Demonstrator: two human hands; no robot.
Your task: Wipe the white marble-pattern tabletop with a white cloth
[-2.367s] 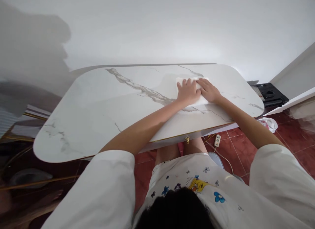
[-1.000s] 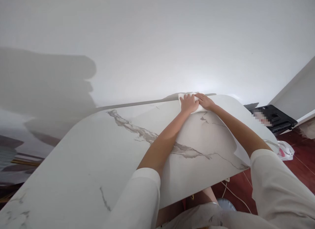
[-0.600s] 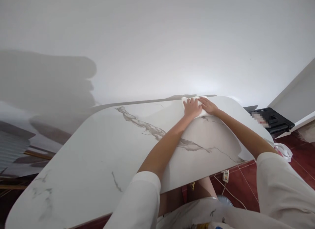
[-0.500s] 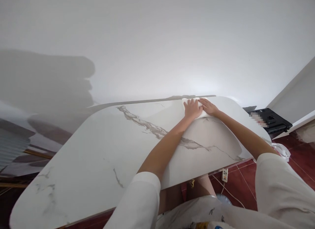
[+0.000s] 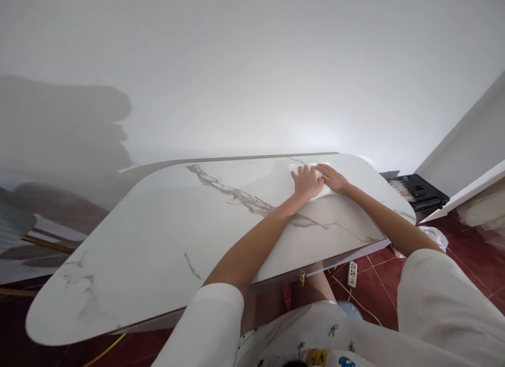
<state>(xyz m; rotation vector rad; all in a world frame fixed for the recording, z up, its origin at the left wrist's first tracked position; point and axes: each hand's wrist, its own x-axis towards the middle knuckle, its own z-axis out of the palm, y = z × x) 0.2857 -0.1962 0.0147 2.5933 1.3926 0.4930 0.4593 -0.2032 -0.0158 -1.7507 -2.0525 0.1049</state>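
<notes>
A folded white cloth (image 5: pixel 325 190) lies on the white marble-patterned tabletop (image 5: pixel 158 230), close to its far edge. My left hand (image 5: pixel 306 182) presses on the cloth from above with its fingers spread. Beside it, my right hand (image 5: pixel 332 177) rests on the cloth's right part, fingers stretched out flat and pointing left. The two hands touch or nearly touch at the fingertips and thumb. Much of the cloth is hidden under them.
A white wall (image 5: pixel 252 72) stands just behind the far edge. On the right are a black case (image 5: pixel 424 192) and a white plastic bag (image 5: pixel 436 236). A power strip (image 5: pixel 352 275) with a cable lies on the red tiled floor (image 5: pixel 379 288).
Both hands and the cloth have slid a little toward me, away from the tabletop's far edge. The camera view has shifted slightly to the right.
</notes>
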